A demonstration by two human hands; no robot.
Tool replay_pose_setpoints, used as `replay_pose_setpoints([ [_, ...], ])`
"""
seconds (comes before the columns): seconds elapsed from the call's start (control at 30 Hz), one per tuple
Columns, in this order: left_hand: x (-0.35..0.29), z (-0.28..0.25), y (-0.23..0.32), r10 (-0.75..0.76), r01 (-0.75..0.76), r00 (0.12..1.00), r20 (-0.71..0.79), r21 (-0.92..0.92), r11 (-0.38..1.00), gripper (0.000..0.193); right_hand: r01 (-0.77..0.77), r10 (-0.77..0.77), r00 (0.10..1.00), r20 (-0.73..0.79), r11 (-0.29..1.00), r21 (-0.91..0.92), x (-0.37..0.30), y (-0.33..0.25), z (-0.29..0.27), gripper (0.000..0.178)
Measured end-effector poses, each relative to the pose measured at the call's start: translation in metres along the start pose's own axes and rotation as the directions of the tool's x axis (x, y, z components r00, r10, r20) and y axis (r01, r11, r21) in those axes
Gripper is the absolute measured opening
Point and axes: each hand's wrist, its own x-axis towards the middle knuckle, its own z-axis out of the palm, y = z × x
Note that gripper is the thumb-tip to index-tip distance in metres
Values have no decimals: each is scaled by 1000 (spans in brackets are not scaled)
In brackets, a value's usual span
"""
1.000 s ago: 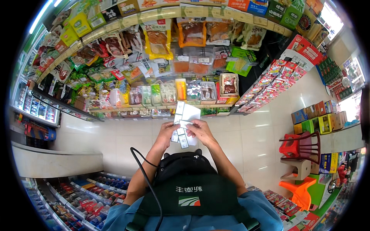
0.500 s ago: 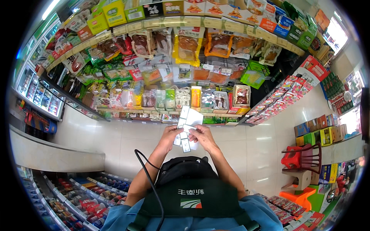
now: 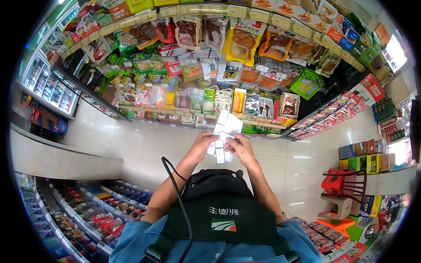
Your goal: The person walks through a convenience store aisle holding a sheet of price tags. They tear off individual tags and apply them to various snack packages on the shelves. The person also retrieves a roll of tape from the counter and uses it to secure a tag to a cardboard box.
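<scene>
Both hands are raised in front of my chest, before a stocked shelf. They hold several white paper labels with dark borders, which look like shelf price labels, and a plain white sheet lies behind them. My left hand pinches the labels at their left side. At the right, my right hand is closed with thumb and fingers on one label lying crosswise over the others. One label strip hangs down between the hands. The fingers hide parts of the labels.
Ahead stands the shelf, with hanging food packets, a price-tag rail and a lower rail. Red packets hang at its right end. A red stool stands right. Bottle racks lie behind left; a black cable loops beside my chest.
The view has turned a little, so the shelf sits further right and higher in the picture. My hands keep their hold on the labels, slightly right of and above their earlier place in view.
</scene>
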Motion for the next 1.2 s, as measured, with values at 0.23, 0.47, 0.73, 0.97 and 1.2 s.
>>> replay_pose_setpoints([
  [0.23, 0, -25, -6, 20, -20, 1000, -10, -5, 1000, 21, 6, -6, 1000, -5, 1000, -3, 3, 6, 20, 19],
  [0.47, 1, -58, -20, 40, -39, 999, 7, -53, 998, 23, -32, 32, 999, -7, 999, 12, 4, 3, 43, 21],
  [0.73, -14, -61, 8, 5, -5, 1000, -22, -9, 1000, 22, -26, 28, 999, 43, 999, -35, 10, 6, 56, 20],
  [0.97, -10, -64, 7, 6, -6, 1000, -29, 12, 1000, 19, 0, -1, 1000, 30, 1000, 9, 11, 15, 60, 19],
  [1.2, -6, -59, 11, -2, 2, 1000, -25, 1, 1000, 20, 28, -29, 999, 35, 999, 31, 8, 12, 56, 18],
])
